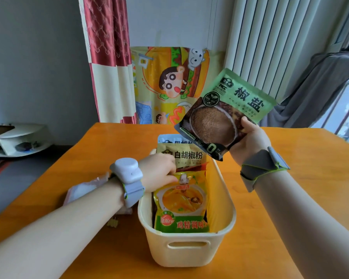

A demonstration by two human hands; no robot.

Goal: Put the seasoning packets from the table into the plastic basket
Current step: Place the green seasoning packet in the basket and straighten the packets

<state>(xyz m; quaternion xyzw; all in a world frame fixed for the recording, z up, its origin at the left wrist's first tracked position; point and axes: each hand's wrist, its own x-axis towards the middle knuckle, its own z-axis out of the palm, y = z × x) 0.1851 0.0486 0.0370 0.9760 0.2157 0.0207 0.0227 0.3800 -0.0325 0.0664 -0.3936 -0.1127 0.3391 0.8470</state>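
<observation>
Seasoning packet (226, 113) marked 椒盐, gripped by right hand (250, 139) fingers, hovers above the basket (226, 208), top tilted toward two o'clock. Left hand (159, 170) fingers pinch the yellow packet (181, 204) inside, beside 白胡椒粉.

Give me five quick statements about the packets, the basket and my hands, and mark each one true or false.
1. The right hand holds the green packet above the table. True.
2. The basket is empty. False: packets stand in it.
3. The left hand touches the yellow packet in the basket. True.
4. The green packet lies in the basket. False: it is held in the air.
5. The basket is blue. False: cream.
</observation>
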